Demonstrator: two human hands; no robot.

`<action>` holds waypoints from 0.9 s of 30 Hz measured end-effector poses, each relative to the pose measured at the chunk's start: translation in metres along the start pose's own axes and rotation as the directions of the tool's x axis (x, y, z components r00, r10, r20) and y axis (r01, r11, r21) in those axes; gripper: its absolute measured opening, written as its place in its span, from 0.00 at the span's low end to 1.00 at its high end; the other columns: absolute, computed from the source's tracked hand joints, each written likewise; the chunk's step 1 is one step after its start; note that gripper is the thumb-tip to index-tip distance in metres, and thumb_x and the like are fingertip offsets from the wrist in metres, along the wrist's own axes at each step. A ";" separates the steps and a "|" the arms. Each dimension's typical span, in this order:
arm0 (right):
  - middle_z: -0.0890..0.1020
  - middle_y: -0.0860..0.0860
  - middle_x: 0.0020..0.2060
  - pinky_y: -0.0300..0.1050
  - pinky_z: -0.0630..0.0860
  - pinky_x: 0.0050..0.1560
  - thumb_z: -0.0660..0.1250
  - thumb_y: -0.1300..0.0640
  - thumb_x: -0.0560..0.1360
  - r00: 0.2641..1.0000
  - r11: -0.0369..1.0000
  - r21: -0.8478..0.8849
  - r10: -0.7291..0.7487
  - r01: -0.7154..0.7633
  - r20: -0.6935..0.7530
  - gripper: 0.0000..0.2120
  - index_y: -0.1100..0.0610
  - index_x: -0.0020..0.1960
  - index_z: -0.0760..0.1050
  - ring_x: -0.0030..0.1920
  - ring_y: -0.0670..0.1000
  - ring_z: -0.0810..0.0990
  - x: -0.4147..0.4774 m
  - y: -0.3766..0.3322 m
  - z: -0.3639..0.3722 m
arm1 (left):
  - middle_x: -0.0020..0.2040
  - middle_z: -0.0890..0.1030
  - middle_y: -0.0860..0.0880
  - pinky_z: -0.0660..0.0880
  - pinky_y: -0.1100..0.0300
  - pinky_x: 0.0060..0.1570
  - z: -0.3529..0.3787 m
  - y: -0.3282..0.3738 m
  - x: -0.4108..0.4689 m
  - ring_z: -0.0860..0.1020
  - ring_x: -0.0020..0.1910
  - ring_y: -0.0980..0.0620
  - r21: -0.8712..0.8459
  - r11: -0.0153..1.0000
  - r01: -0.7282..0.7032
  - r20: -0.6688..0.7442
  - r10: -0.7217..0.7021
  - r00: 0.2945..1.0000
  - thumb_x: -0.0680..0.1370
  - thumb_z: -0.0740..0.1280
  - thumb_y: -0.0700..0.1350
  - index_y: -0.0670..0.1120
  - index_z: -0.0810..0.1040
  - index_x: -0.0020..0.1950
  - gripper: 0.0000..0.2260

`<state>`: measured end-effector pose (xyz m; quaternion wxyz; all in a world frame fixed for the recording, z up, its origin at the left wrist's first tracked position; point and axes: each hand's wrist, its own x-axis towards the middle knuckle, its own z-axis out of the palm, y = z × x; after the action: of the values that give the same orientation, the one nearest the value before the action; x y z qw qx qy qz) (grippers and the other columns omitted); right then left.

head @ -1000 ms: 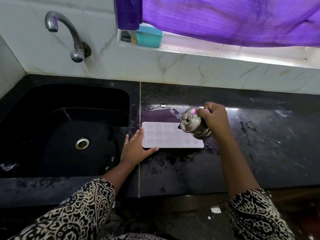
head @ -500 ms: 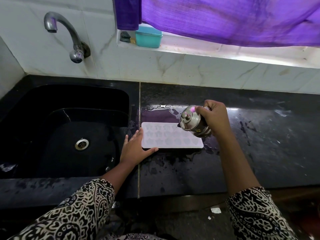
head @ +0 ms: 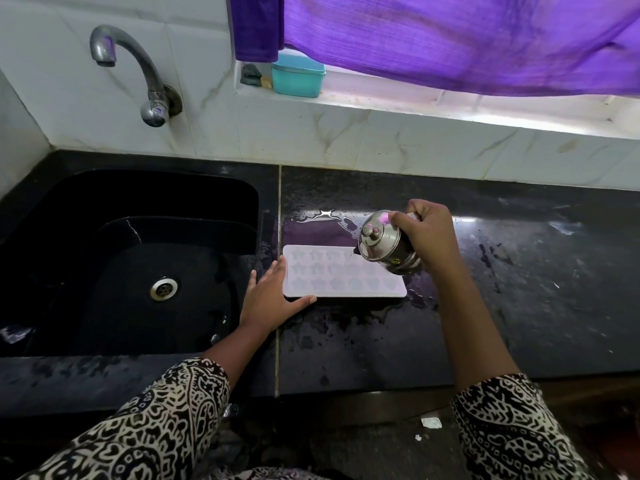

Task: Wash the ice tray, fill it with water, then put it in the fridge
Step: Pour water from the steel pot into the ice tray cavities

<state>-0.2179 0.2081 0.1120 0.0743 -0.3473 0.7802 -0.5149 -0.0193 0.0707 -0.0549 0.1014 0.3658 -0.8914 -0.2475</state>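
Logging the ice tray (head: 346, 284) first: it lies flat on the black counter (head: 519, 306), just right of the seam that borders the sink (head: 104, 192), long side running left to right. We count three rows of shaped cells in its pale top. Whether the cells hold water we cannot tell.

Left hand (head: 272, 301): fingers straight and relaxed, palm down on the counter at the tray's near left corner. The thumb lies along the near edge and the fingers lie beside the left edge, touching the tray. Nothing is grasped.

Right hand (head: 429, 233): fingers curled round a small steel vessel (head: 382, 245), gripping it by the body. We see the vessel tilted, its knobbed lid turned toward the camera, held above the tray's far right part. A small dark spout points down at the cells. No stream can be made out at this resolution.

Surroundings: the counter is wet around the tray, with a shining puddle just behind it and dark splashes in front. The sink is black with a round metal drain (head: 163, 289). A curved metal tap (head: 138, 71) comes out of the white tiled wall above it. On the window ledge stands a teal box (head: 298, 76) under a purple curtain (head: 450, 39). Both forearms wear black-and-white patterned sleeves (head: 156, 420).
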 end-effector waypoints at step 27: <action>0.65 0.51 0.25 0.42 0.64 0.32 0.69 0.63 0.69 0.993 0.975 0.192 0.115 -0.110 -0.018 0.19 0.53 0.28 0.62 0.28 0.49 0.64 0.001 0.014 -0.001 | 0.79 0.57 0.49 0.42 0.52 0.76 0.001 0.003 -0.001 0.53 0.78 0.56 0.001 1.000 0.022 -0.012 -0.022 1.000 0.71 0.65 0.70 0.45 0.48 0.80 0.49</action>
<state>-0.2256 0.2114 0.1003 0.1249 -0.2864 0.7467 -0.5872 -0.0205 0.0737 -0.0539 0.1038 0.3770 -0.8869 -0.2458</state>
